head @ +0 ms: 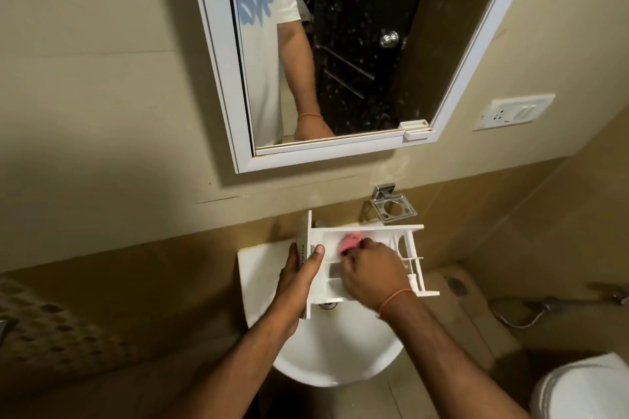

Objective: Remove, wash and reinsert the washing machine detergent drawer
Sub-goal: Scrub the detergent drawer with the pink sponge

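Observation:
The white detergent drawer [413,258] lies level over the white wash basin [326,350], its front panel to the left. My left hand [299,277] grips that front panel, thumb hooked over its inner edge. My right hand [369,270] reaches into the drawer's far compartment and pinches a pink scrubber [350,241] against the plastic. The scrubber is blurred and partly covered by my fingers. The tap is hidden behind the drawer.
A white-framed mirror [218,44] hangs on the tiled wall above the basin. A chrome soap holder [391,206] is fixed just behind the drawer. A switch plate [514,111] sits at right, a toilet lid [585,388] and hand spray hose [531,313] lower right.

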